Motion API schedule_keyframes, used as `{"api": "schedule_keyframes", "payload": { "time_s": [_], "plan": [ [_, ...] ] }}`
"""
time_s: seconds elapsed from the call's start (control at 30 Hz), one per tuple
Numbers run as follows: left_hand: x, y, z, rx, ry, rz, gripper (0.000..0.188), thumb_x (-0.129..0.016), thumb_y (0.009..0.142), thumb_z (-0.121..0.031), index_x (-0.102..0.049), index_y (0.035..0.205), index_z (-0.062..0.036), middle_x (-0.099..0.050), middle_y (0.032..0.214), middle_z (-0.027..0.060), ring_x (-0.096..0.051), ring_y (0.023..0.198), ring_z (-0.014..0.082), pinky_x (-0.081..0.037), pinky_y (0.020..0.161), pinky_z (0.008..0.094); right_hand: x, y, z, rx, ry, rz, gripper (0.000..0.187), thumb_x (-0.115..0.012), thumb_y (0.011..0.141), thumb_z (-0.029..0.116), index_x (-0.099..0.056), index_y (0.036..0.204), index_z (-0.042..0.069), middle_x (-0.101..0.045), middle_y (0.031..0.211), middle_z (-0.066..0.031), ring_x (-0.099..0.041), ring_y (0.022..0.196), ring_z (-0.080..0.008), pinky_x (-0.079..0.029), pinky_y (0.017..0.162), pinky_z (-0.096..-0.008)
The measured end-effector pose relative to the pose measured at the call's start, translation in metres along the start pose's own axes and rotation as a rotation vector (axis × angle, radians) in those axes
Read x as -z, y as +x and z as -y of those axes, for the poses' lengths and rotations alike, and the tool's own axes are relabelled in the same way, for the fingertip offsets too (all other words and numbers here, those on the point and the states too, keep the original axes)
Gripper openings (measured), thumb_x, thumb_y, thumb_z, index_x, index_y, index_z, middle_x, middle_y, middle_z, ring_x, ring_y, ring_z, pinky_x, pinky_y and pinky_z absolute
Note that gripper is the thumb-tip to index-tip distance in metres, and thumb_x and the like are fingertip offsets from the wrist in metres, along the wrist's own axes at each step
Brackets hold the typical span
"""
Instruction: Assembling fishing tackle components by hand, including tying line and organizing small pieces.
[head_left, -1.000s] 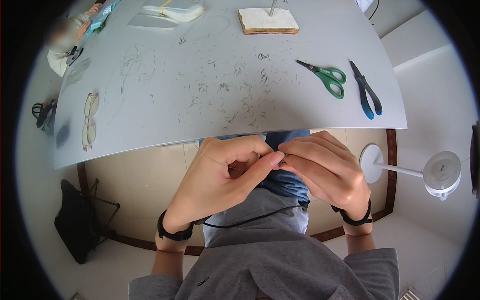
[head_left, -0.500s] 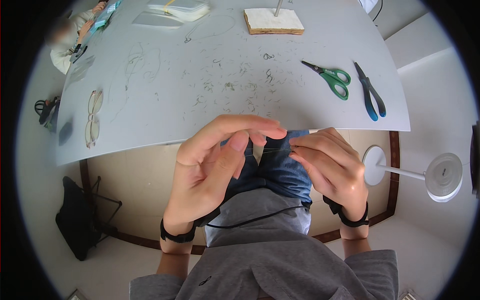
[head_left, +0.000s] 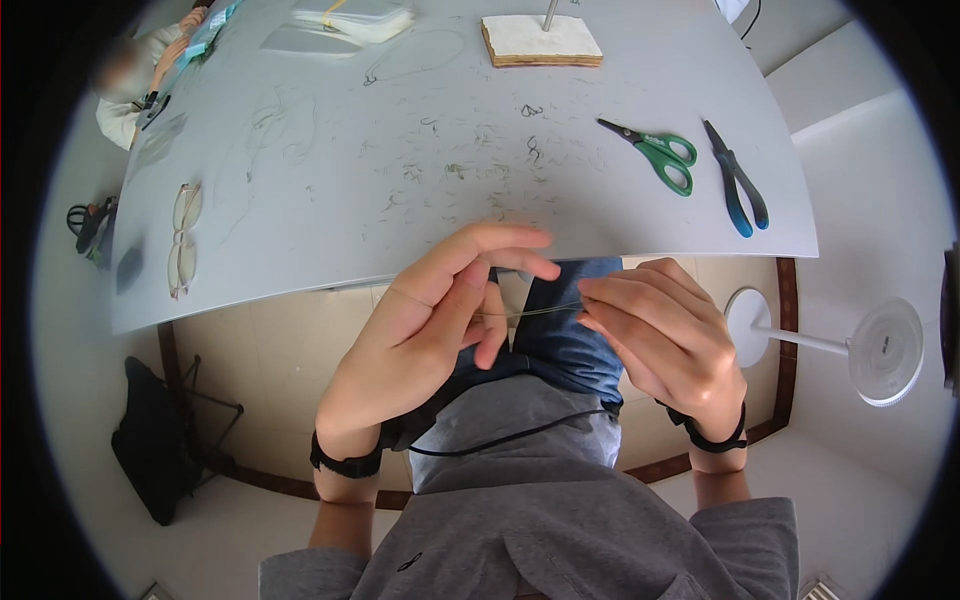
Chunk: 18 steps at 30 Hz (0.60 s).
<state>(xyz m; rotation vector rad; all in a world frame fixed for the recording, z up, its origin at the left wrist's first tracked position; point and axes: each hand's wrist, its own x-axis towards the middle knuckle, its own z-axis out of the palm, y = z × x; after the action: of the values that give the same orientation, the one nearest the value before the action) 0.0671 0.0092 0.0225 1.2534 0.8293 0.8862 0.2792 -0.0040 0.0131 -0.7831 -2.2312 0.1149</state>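
A thin, pale line (head_left: pixel 540 312), like thread or fishing line, is stretched between my two hands in front of the table's near edge, above my lap. My right hand (head_left: pixel 672 328) pinches one end with thumb and fingertips; the tiny spot inside the pinch is hidden. My left hand (head_left: pixel 428 315) has the thumb pressed to the index finger with the line running in under it, while the other fingers are bent and partly spread. Beyond the hands, short clippings and small tangles (head_left: pixel 533 148) of similar line are strewn over the white table (head_left: pixel 340 225).
Green-handled scissors (head_left: pixel 665 160) and blue-handled pliers (head_left: pixel 737 180) lie at the right. Glasses (head_left: pixel 183 240) rest at the left. Farther back are clear plastic bags (head_left: pixel 365 22) and a block with a rod (head_left: pixel 540 42). A white fan (head_left: pixel 885 350) stands right. Another person (head_left: pixel 135 80) sits far left.
My left hand has turned and drawn a little to the left, its thumb now against the index finger. The line slopes slightly; the right hand stays nearly in place.
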Motion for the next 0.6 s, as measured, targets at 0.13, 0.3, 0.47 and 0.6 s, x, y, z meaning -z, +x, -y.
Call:
{"api": "schedule_keyframes", "payload": {
  "time_s": [0.13,0.3,0.47,0.6],
  "plan": [
    [0.004,0.005,-0.005,0.131,0.058,0.180,0.029,-0.031,0.098,-0.010,-0.056,0.111,0.0000,-0.062,0.081,0.0075,-0.044,0.048,0.0037,-0.033,0.048,0.0177,0.006,0.003,-0.001,0.036,-0.013,0.050,0.016,-0.070,0.063,0.003,-0.061,0.072,-0.007,-0.059,0.084,-0.0110,-0.059,0.070,-0.0219,-0.048,0.060,-0.0314],
    [-0.001,0.008,-0.004,0.141,0.199,-0.028,0.030,-0.035,0.099,-0.015,-0.059,0.105,0.0009,-0.063,0.085,0.0089,-0.053,0.059,0.0056,-0.037,0.052,0.0184,0.011,-0.002,-0.003,0.039,-0.009,0.076,0.017,-0.070,0.063,0.003,-0.060,0.073,-0.008,-0.059,0.086,-0.0110,-0.059,0.070,-0.0218,-0.048,0.060,-0.0316],
    [-0.005,0.005,0.003,-0.215,0.149,-0.183,0.034,-0.035,0.098,-0.021,-0.051,0.118,0.0017,-0.056,0.116,0.0186,-0.055,0.102,0.0177,-0.046,0.071,0.0296,0.001,-0.003,-0.002,0.005,0.011,0.043,0.017,-0.070,0.064,0.002,-0.061,0.074,-0.008,-0.059,0.085,-0.0108,-0.059,0.070,-0.0215,-0.048,0.060,-0.0318],
    [-0.016,0.002,-0.006,-0.239,-0.184,-0.303,0.041,-0.034,0.097,-0.025,-0.041,0.127,0.0022,-0.055,0.116,0.0212,-0.059,0.094,0.0196,-0.047,0.066,0.0303,-0.004,-0.001,0.001,-0.038,0.028,0.027,0.017,-0.070,0.065,0.002,-0.062,0.075,-0.008,-0.059,0.086,-0.0106,-0.059,0.070,-0.0212,-0.048,0.061,-0.0314]
  ]
}}
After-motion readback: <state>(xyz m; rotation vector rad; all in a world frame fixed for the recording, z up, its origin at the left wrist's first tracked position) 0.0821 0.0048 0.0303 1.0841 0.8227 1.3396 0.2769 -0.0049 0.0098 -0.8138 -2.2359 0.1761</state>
